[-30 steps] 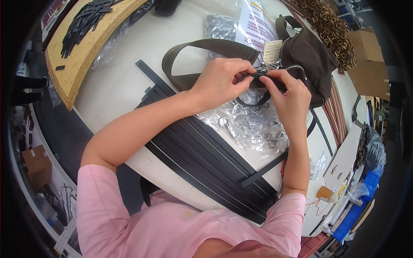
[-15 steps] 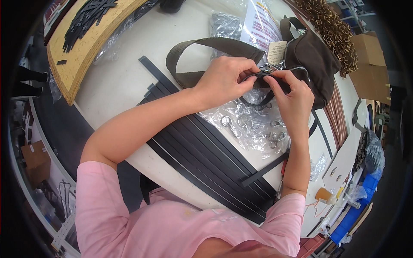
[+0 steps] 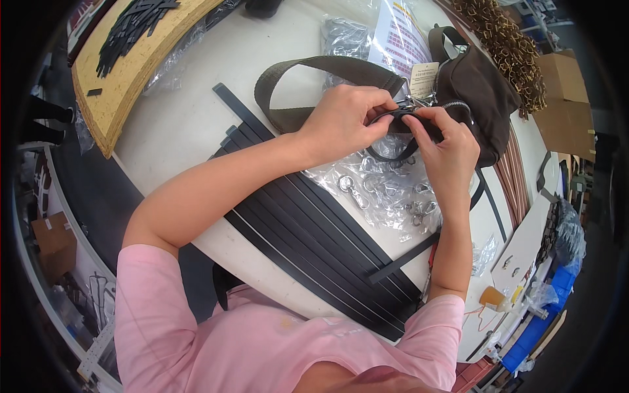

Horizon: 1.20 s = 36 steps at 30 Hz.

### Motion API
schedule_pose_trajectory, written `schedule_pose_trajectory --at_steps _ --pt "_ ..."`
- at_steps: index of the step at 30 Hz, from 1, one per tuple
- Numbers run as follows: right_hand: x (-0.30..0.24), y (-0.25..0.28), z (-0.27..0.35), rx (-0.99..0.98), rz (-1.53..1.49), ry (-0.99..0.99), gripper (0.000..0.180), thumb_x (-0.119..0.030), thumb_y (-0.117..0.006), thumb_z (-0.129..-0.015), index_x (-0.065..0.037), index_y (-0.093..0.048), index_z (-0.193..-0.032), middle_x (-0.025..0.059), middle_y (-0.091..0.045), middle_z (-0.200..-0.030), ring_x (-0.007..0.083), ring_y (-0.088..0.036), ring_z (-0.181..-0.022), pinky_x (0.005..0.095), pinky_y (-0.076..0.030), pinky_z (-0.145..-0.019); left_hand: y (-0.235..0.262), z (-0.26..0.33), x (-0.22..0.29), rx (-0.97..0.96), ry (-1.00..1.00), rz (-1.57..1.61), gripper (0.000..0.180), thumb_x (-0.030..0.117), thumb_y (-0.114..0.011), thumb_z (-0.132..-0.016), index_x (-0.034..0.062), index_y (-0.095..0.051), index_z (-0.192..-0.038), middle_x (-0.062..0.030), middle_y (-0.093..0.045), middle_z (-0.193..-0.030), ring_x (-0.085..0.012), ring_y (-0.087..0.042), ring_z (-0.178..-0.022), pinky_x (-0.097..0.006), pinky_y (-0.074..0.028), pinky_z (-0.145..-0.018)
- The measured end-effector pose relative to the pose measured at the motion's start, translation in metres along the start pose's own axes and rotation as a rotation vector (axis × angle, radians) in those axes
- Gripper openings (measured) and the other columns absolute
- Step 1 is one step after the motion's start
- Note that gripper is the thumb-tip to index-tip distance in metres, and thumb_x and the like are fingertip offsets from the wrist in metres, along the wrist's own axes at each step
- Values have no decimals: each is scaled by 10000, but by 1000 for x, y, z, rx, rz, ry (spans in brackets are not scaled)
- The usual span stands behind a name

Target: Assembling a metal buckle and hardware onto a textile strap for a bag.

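Observation:
My left hand and my right hand are close together, each pinching a narrow black strap between thumb and fingers. The strap hangs in a loop below them. Just beyond my fingertips are metal clasps at the side of a dark brown bag, where a paper tag hangs. A wide olive-brown webbing strap curves away left from the same spot. Under my hands lies a clear plastic bag of metal swivel clasps. My fingers hide how the strap meets the hardware.
Long black strips lie in a row across the white table. A wooden board at the far left carries short black strips. A printed sheet lies behind the bag. Far right are a brass-coloured chain heap and a cardboard box.
Almost nothing differs. Both hands keep their pinch on the black strap, and the view has shifted very slightly.

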State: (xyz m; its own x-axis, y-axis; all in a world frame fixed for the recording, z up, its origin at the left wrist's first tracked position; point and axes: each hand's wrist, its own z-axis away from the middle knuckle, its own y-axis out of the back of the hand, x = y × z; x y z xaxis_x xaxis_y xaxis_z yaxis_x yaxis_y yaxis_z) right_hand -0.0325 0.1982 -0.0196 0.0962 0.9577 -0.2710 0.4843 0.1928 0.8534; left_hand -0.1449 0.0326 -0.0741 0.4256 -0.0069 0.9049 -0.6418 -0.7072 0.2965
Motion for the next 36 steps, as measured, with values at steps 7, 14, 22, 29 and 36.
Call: schedule_pose_trajectory --at_steps 7,14,22,29,36 --pt "0 0 0 3 6 8 177 -281 -853 -826 -143 -777 -905 15 -654 -655 199 -556 -582 338 -435 -578 0 0 0 9 -9 -5 184 64 -732 -914 -33 -729 -1070 -97 -744 -844 -105 -695 -703 -255 -564 -638" --pt "0 1 0 -15 1 -14 179 -285 -848 -836 -141 -777 -913 24 -648 -650 200 -557 -582 344 -440 -581 -1 0 0 13 -9 5 185 68 -733 -914 -33 -729 -1069 -98 -743 -845 -105 -693 -700 -253 -562 -636" --pt "0 1 0 -29 -12 -36 177 -287 -840 -846 -137 -776 -914 30 -652 -654 205 -564 -585 347 -444 -583 -1 0 1 16 -27 0 176 82 -743 -918 -30 -731 -1053 -91 -738 -832 -99 -686 -693 -250 -561 -632" --pt "-1 0 0 -24 -15 -26 175 -287 -841 -844 -140 -773 -911 25 -665 -663 206 -579 -591 345 -452 -587 0 -2 1 17 -21 16 157 97 -750 -929 -27 -729 -1024 -82 -735 -815 -93 -682 -688 -244 -558 -628" --pt "-3 4 -2 -58 -7 -9 175 -247 -835 -838 -119 -733 -899 18 -675 -673 210 -579 -594 353 -459 -618 1 -1 5 35 -49 -20 139 79 -747 -922 -30 -723 -1003 -82 -732 -832 -92 -684 -690 -244 -556 -627"
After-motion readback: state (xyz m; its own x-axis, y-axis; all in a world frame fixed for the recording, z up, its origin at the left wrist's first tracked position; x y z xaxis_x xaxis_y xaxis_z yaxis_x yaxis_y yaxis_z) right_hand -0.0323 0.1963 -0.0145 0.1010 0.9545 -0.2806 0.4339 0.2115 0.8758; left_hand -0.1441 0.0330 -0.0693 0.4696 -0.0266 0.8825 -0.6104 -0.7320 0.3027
